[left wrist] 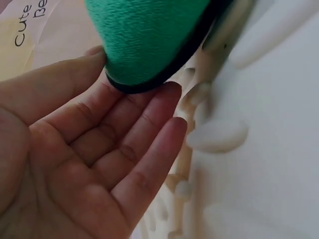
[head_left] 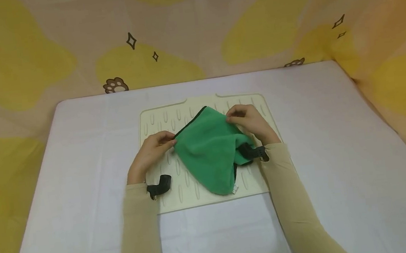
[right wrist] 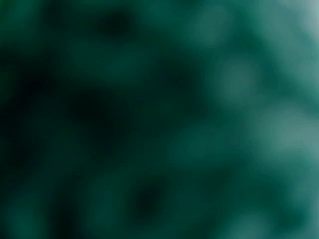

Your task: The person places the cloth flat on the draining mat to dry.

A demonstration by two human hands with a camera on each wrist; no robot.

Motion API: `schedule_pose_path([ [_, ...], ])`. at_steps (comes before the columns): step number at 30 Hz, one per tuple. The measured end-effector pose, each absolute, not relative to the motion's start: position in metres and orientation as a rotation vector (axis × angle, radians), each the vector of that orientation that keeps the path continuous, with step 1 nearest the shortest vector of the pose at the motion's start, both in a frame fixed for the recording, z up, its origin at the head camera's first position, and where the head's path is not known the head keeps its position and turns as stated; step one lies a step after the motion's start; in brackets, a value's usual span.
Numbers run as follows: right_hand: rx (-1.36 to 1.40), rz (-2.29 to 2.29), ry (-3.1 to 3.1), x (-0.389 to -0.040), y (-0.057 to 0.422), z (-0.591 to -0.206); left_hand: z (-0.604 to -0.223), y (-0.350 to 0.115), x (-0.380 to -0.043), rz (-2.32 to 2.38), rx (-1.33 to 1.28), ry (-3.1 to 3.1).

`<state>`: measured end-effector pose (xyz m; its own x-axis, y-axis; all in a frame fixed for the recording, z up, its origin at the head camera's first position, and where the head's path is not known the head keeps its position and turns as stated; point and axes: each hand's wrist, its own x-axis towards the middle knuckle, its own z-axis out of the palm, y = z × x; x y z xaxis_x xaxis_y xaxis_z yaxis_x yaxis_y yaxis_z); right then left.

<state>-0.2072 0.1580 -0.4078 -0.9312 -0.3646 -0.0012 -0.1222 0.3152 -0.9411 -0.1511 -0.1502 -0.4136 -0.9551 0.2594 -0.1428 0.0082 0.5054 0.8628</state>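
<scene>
A green cloth [head_left: 205, 151] with dark edging lies bunched and partly raised over a cream ridged mat [head_left: 166, 200]. My left hand [head_left: 153, 148] pinches its left corner between thumb and fingers; the left wrist view shows that rounded cloth corner [left wrist: 144, 50] at the thumb and index finger, the other fingers loosely bent below. At the cloth's upper right edge, my right hand [head_left: 248, 119] pinches the fabric with thumb and index finger. Cloth folds hang against the right wrist's camera, so the right wrist view holds only blurred green. A small white tag [head_left: 235, 188] sticks out at the bottom.
The mat lies on a table with a white cover [head_left: 82, 176]. Behind it and along the sides hangs a patterned curtain [head_left: 178, 30] with yellow patches and paw prints. A black camera [head_left: 161, 185] is strapped to the left wrist, another [head_left: 252, 152] to the right.
</scene>
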Motion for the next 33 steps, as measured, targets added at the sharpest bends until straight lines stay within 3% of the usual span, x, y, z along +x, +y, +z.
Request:
schedule_pose_path([
  [22, -0.205, -1.701, 2.06, -0.207, 0.166, -0.412, -0.412, -0.146, -0.152, 1.562, 0.197, 2.421],
  [33, -0.333, -1.713, 2.133, -0.209, 0.168, -0.413, -0.415, -0.15, -0.153, 1.615, 0.121, 2.449],
])
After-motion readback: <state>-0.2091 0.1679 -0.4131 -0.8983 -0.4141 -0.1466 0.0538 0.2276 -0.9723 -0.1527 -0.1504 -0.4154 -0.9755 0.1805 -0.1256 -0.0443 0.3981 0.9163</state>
